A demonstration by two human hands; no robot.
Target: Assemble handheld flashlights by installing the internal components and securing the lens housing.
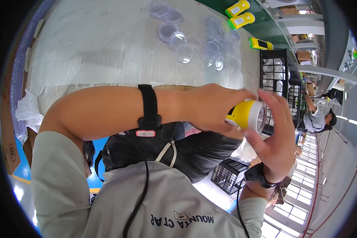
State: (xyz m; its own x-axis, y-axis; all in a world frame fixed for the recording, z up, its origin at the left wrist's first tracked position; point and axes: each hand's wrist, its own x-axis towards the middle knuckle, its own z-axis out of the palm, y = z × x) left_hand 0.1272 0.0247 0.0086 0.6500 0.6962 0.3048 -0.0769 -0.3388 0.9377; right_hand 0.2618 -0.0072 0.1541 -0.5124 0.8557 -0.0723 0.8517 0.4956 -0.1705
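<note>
A yellow flashlight (242, 113) with a white ring round its clear lens end is held up in front of me, over the near edge of the table. My left hand (216, 107) is closed round its body, which is partly hidden by the fingers. At the lens end, my right hand (277, 133) curves over the white ring, thumb on the near side and fingers on the far side. Its fingertips are slightly blurred. Clear round plastic discs (184, 53) lie scattered and stacked on the table beyond my hands.
Yellow flashlights with green ends (242, 20) lie at the table's far right. A black crate (274, 71) with white pieces stands at the right edge. Another black crate (229, 175) is below, near my legs. Further right, a person (317, 119) in a dark cap works.
</note>
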